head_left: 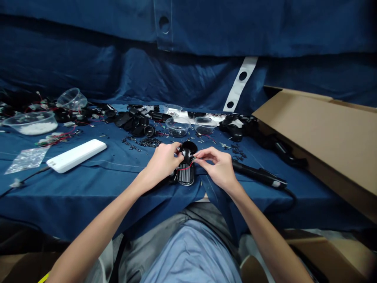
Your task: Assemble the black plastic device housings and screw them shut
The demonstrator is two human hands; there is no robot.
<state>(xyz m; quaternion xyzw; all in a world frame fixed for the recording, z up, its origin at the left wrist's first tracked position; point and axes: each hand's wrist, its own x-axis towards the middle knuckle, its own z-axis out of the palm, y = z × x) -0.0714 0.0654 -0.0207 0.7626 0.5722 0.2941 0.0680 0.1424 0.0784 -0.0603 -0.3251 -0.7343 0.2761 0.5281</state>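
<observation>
Near the table's front edge, my left hand (166, 159) grips a rounded black plastic housing (186, 153) from its left side. A ribbed, dark part (186, 175) lies just below the housing, and a thin red wire (188, 166) runs between the two. On the right, my right hand (217, 163) has thumb and fingertips pinched at the wire's upper end, where a small piece shows against the housing. That piece is too small to name. My fingers hide part of the housing's sides.
A white oblong device (77, 155) lies left, beside a clear plastic bag (28, 159). A black corded tool (259, 174) lies right, before a large cardboard box (324, 129). Clear bowls (178, 127), black parts (134, 121) and loose screws (149, 142) spread across the back.
</observation>
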